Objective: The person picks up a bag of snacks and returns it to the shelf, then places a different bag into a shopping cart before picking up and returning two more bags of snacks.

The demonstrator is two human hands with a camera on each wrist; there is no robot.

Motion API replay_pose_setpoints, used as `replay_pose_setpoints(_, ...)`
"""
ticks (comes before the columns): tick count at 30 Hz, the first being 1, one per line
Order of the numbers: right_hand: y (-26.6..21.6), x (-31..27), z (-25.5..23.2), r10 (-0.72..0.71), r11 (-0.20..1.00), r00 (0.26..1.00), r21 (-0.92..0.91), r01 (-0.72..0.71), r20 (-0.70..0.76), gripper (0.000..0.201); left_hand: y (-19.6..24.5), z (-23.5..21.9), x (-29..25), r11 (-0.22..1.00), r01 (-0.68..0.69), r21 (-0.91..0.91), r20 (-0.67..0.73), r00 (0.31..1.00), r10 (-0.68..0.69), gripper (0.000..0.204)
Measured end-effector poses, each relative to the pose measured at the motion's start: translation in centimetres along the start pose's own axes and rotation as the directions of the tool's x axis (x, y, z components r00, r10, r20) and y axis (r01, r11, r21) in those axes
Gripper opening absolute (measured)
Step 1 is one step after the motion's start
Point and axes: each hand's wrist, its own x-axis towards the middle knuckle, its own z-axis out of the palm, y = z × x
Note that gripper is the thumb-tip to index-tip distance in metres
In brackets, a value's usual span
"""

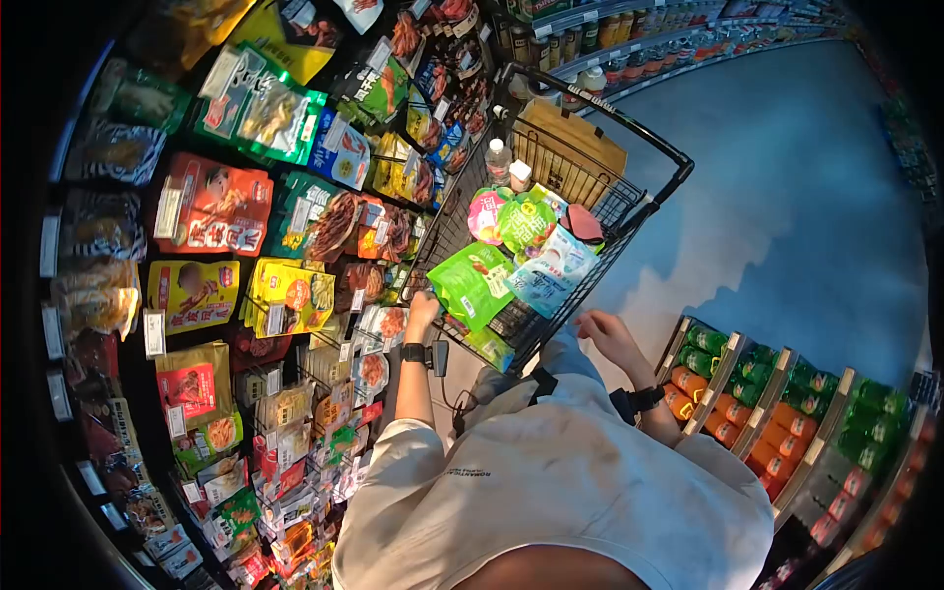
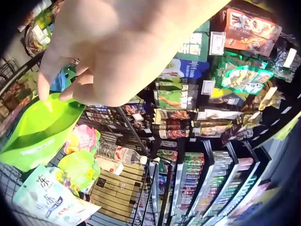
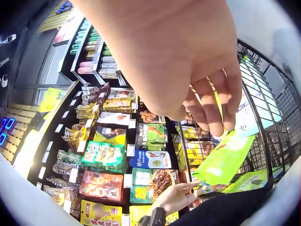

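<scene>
My left hand [image 1: 423,312] is at the cart's side, its fingertips pinching the edge of a bright green bag [image 1: 473,285]. In the left wrist view, thumb and fingers of this hand [image 2: 110,52] meet on the rim of the green bag [image 2: 42,132]. My right hand [image 1: 610,339] hangs beside the cart [image 1: 615,221], fingers loosely bent and holding nothing. Under the green bag's far edge lie a round green pack [image 1: 526,224] and a pale blue pack [image 1: 553,270]. The left hand [image 3: 174,197] also shows low in the right wrist view.
A clear bottle [image 1: 498,159], a pink pack [image 1: 487,214] and a brown box [image 1: 570,147] are in the cart. Hanging snack bags [image 1: 214,205] line the left side. Crates of green and orange bottles [image 1: 787,433] stand at the right; more shelves [image 1: 639,49] run behind.
</scene>
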Motion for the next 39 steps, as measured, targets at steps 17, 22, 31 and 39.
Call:
replay_pose_setpoints(17,-0.2,6.3,-1.5,-0.027,0.972,0.984,-0.226,0.068,0.178,0.037,10.9,-3.9,-10.5,0.960,-0.103,0.259,-0.324,0.927,0.187,0.024)
replay_pose_setpoints(22,-1.9,5.3,4.2,-0.144,0.977,0.927,-0.097,0.188,0.345,0.040,15.3,-8.9,-21.6,0.968,-0.252,0.023,-0.388,0.890,0.241,0.020)
replay_pose_setpoints(31,-7.2,-3.3,16.2,0.107,0.921,0.640,0.168,-0.353,0.761,0.088,14.4,-10.1,-41.6,0.839,-0.473,-0.271,-0.490,0.817,0.303,0.021)
replay_pose_setpoints(39,-7.4,-8.4,22.0,0.009,0.948,0.613,0.189,-0.257,0.790,0.052,10.6,-8.8,-50.1,0.830,-0.453,-0.325,-0.537,0.811,0.232,0.016)
